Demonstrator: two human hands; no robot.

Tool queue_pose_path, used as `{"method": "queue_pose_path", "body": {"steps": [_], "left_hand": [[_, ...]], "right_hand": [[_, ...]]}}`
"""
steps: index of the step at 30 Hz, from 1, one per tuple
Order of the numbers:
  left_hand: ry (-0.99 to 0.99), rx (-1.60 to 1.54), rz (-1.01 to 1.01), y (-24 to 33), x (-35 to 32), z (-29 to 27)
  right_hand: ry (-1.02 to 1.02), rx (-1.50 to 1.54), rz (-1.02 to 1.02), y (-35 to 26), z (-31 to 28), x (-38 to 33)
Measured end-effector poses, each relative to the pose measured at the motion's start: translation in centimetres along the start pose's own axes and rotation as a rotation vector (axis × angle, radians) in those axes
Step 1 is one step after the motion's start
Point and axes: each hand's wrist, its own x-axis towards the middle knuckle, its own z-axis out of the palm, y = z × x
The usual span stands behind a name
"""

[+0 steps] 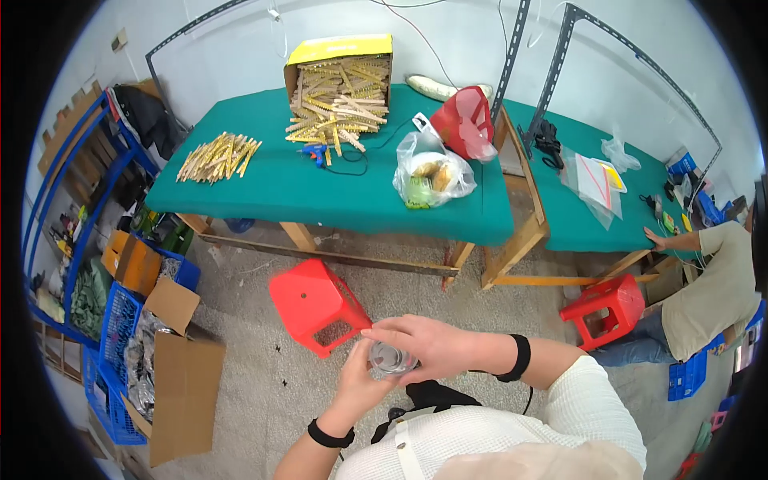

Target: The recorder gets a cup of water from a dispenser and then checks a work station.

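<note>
Both my hands are wrapped round a clear, round cup (390,360), held in front of my body and seen from above. My left hand (360,382) grips its left side, fingers closed against the wall. From the right, my right hand (428,346) curves over the far rim and the right side, its fingers reaching across to the left hand. What the cup holds, if anything, I cannot make out. Just beyond my hands stands a red plastic stool (308,296).
A green-covered table (264,196) carries a pile of wooden sticks (218,158), a box of sticks (340,100), a blue glue gun (318,154) and a plastic bag (432,178). Cardboard box (188,392) at left; a co-worker (712,280) and another red stool (604,312) at right.
</note>
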Motion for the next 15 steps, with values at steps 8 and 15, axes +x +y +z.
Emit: {"method": "queue_pose_path", "body": {"steps": [8, 15], "left_hand": [[-0.024, 0.039, 0.022, -0.4, 8.5, 0.2], [0.113, 0.053, 0.110, -1.6, 14.4, -0.5]], "right_hand": [[-0.015, -0.209, -0.013, 5.7, -5.4, 3.1], [0.002, -0.284, -0.024, 9.7, -8.8, 6.8]]}}
